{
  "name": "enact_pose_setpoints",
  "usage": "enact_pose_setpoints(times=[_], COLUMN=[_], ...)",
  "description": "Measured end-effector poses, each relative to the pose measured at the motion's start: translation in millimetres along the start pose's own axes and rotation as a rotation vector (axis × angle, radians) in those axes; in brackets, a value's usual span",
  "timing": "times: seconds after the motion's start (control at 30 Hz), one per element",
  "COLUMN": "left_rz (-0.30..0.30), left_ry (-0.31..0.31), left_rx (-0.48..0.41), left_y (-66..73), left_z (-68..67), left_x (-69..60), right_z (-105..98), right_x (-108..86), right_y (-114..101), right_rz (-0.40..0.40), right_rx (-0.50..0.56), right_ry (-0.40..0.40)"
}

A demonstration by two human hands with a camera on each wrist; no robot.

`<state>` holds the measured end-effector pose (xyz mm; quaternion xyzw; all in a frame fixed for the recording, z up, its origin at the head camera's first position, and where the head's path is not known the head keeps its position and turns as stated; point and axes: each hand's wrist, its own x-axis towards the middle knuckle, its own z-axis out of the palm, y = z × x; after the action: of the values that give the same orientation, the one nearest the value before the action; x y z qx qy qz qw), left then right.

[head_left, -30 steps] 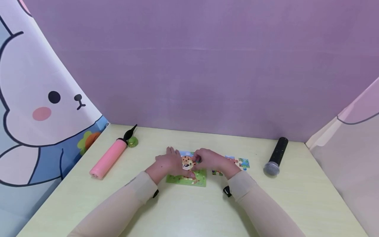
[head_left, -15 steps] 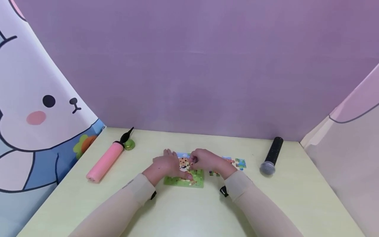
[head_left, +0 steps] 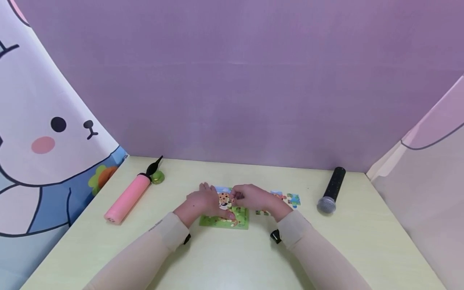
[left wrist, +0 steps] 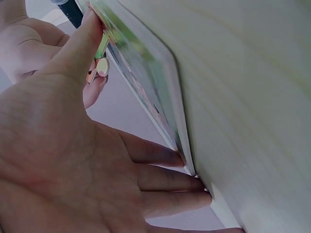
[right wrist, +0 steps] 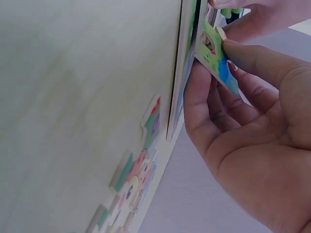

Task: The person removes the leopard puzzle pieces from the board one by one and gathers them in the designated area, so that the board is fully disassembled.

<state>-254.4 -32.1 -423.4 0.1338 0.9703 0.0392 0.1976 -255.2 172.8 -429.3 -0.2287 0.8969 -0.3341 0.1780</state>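
Note:
A jigsaw board (head_left: 224,223) with a spotted cartoon animal on green lies on the table. My left hand (head_left: 204,202) rests over its left side, fingers straight and thumb near the lower edge. In the left wrist view the straight fingers (left wrist: 167,179) touch the board's edge. My right hand (head_left: 253,197) is at the board's right part, pinching a jigsaw piece (right wrist: 214,53) between thumb and fingers. That piece is green, yellow and blue and stands tilted over the board in the right wrist view. Some of the board is hidden beneath the hands.
Several loose jigsaw pieces (head_left: 294,200) lie right of the board, partly behind the right wrist. A black microphone (head_left: 332,191) lies further right. At the left are a pink hand pump (head_left: 128,198) and a small green object (head_left: 158,177). A purple backdrop (head_left: 239,88) borders the table's far edge.
The head view has shifted slightly. Both hands keep their places at the board, while the right fingers have moved a little around the jigsaw piece.

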Motion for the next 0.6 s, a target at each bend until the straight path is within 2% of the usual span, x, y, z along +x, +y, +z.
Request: enact_pose_setpoints(times=[0.2,0.4,0.6], left_rz=[0.0,-0.002,-0.012], left_ry=[0.005,0.012,0.016], left_rx=[-0.003,0.006,0.014], left_y=[0.2,0.8,0.7], left_z=[1.0,-0.3,-1.5], left_x=[-1.5,-1.9,-0.8], right_z=[-1.4,-11.1,-26.1], right_x=[-4.0,-9.2,-17.1], right_y=[5.2,11.0,15.9], right_rz=[0.013,0.016,0.022], right_rx=[0.067,0.163,0.164], right_ry=[0.019,0.041,0.09])
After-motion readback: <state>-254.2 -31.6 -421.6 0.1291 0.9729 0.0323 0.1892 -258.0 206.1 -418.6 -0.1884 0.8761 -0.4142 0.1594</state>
